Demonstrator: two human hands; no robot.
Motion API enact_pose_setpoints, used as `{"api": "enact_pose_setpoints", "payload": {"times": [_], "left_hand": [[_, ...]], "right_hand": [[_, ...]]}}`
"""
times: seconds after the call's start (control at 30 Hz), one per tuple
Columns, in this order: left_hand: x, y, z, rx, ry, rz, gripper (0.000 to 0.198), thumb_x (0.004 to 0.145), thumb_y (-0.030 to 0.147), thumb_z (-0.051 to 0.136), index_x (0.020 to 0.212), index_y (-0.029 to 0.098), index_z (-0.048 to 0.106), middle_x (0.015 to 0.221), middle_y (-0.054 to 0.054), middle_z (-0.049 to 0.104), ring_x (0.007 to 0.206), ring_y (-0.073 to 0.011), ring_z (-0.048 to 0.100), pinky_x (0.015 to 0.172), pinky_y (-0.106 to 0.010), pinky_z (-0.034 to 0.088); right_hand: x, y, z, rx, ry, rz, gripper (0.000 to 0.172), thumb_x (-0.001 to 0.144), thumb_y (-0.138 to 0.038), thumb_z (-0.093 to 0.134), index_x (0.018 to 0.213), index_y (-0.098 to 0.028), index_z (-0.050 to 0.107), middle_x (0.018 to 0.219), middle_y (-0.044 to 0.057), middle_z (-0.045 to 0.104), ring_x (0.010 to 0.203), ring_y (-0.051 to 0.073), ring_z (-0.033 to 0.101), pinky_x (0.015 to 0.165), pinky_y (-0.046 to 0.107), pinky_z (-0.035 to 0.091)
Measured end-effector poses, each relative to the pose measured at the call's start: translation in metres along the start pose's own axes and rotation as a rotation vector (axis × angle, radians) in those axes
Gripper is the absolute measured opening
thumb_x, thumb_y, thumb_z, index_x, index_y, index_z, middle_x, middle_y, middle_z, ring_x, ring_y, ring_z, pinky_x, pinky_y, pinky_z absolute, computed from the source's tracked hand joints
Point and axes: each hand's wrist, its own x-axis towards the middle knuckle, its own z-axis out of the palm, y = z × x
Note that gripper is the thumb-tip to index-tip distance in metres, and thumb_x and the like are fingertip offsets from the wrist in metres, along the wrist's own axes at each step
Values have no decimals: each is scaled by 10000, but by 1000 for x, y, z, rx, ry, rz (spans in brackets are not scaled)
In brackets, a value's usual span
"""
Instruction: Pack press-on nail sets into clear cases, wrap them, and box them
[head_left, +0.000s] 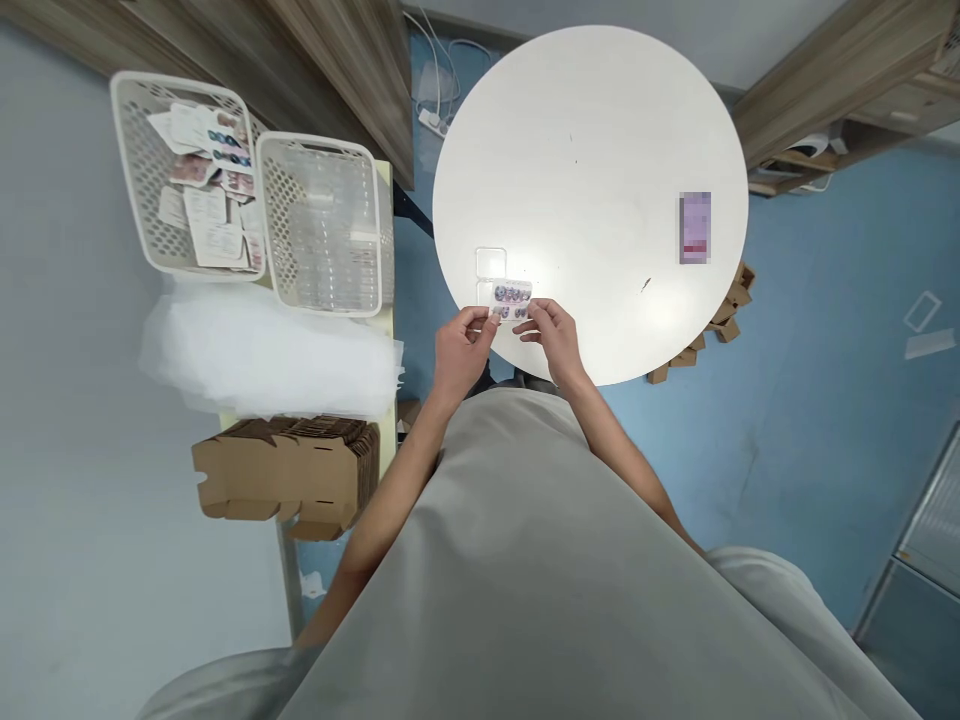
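Both hands meet at the near edge of a round white table. My left hand pinches the left end of a small card of press-on nails with purple patterned tips. My right hand pinches its right end, fingers curled. The card hovers just above the tabletop. A clear plastic tray lies flat on the table just beyond the card, touching neither hand.
A side table at left carries two white mesh baskets: one with nail cards, one with clear trays. White foam sheets and flat cardboard boxes lie nearer. A small purple item lies on the round table. Cardboard pieces litter the blue floor.
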Motion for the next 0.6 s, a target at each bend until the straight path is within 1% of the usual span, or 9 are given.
{"api": "enact_pose_setpoints", "payload": {"times": [0.1, 0.27, 0.37, 0.47, 0.6], "left_hand": [[-4, 3, -12, 37, 13, 29, 427, 1014, 662, 688, 1038, 243, 768, 1050, -73, 797, 1021, -252, 739, 892, -362, 604], [-4, 4, -28, 34, 13, 95, 318, 998, 558, 755, 1015, 243, 789, 1054, -59, 777, 941, -221, 726, 908, -371, 609], [0, -1, -34, 22, -41, 99, 245, 972, 495, 790, 1016, 254, 798, 1053, -53, 775, 928, -222, 724, 908, -389, 619], [4, -7, -39, 15, -107, 111, 172, 930, 422, 820, 991, 263, 793, 1039, -47, 771, 925, -228, 718, 908, -407, 620], [10, -15, -47, 26, -180, 90, 188, 874, 404, 858, 965, 264, 774, 1030, -44, 772, 908, -229, 700, 898, -412, 616]], "right_hand": [[6, 5, 12, -5, 15, 12, 375, 957, -633, 761, 962, -268, 675, 985, 12, 739, 866, 177, 775, 793, 316, 603], [15, 16, 34, 92, -66, 83, 390, 937, -637, 787, 974, -266, 674, 963, 6, 756, 881, 163, 766, 824, 302, 613], [19, 24, 45, 148, -127, 134, 396, 929, -641, 784, 995, -263, 685, 973, 7, 763, 896, 165, 748, 849, 308, 627], [22, 35, 57, 161, -170, 152, 428, 904, -660, 779, 1016, -256, 697, 933, 8, 753, 911, 192, 738, 851, 334, 639], [22, 47, 74, 143, -159, 168, 463, 884, -691, 772, 1011, -251, 705, 906, 19, 745, 941, 223, 729, 873, 373, 650]]}}
